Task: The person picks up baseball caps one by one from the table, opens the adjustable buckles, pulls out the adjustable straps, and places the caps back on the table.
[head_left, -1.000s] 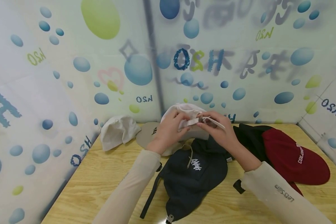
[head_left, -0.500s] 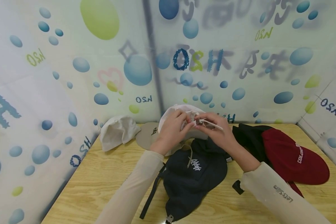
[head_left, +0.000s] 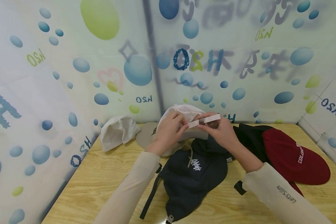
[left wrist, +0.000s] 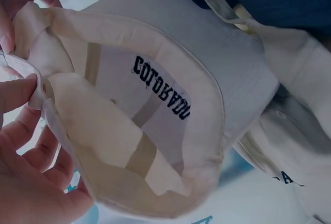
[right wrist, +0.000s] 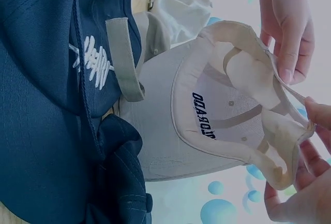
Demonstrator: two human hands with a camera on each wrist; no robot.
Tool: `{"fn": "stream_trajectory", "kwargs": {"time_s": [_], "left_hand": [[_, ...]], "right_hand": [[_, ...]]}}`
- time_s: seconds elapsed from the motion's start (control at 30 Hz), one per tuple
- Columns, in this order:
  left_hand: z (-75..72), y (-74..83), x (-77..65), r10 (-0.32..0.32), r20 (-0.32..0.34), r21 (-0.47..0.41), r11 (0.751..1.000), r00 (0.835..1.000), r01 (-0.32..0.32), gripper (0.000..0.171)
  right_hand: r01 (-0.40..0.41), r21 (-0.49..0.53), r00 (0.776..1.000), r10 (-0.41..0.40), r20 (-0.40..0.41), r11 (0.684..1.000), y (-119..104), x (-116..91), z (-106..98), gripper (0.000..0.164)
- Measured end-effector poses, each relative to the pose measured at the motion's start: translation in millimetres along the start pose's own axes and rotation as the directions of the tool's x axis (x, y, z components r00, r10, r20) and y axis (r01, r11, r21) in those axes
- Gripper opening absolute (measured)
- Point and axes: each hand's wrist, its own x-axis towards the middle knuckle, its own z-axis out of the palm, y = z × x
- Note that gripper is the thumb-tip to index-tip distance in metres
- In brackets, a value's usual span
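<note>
A pale off-white baseball cap (head_left: 180, 109) is held up at the back, its inside facing me and dark lettering (left wrist: 160, 87) showing through the crown in the left wrist view. My left hand (head_left: 169, 129) pinches the cap's back strap (head_left: 193, 123) between thumb and fingers. On the other side my right hand (head_left: 222, 130) holds the strap at its small dark buckle (head_left: 201, 121). From there the strap's loose end (head_left: 212, 118) sticks out to the right. Below both hands lies a navy cap (head_left: 190, 186) with white lettering.
To the left stand a cream cap (head_left: 117, 132) and a beige cap (head_left: 146, 135) with dark lettering. A maroon cap (head_left: 294, 158) overlaps a black cap (head_left: 249, 137) on the right. All lie on the wood-grain table (head_left: 100, 186), with a printed wall covering (head_left: 114, 77) behind.
My hands came closer together at the strap, then moved slightly apart again. The strap's loose end, which slanted down to the right, now tilts up with its flat side showing.
</note>
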Motion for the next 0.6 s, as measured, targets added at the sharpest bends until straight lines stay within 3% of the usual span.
{"fn": "stream_trajectory", "kwargs": {"time_s": [0.33,0.6], "left_hand": [[-8.5,-7.2,-6.1,-0.014,-0.004,-0.008,1.000,1.000,0.014,0.014],[-14.4,-14.1,-9.9,-0.007,0.000,0.051,0.999,1.000,0.007,0.013]], "right_hand": [[-0.035,-0.021,0.999,0.035,-0.011,0.999,-0.6,-1.0,-0.3,0.027],[-0.049,-0.047,0.999,0.048,-0.009,0.998,-2.5,-1.1,-1.0,0.027]]}}
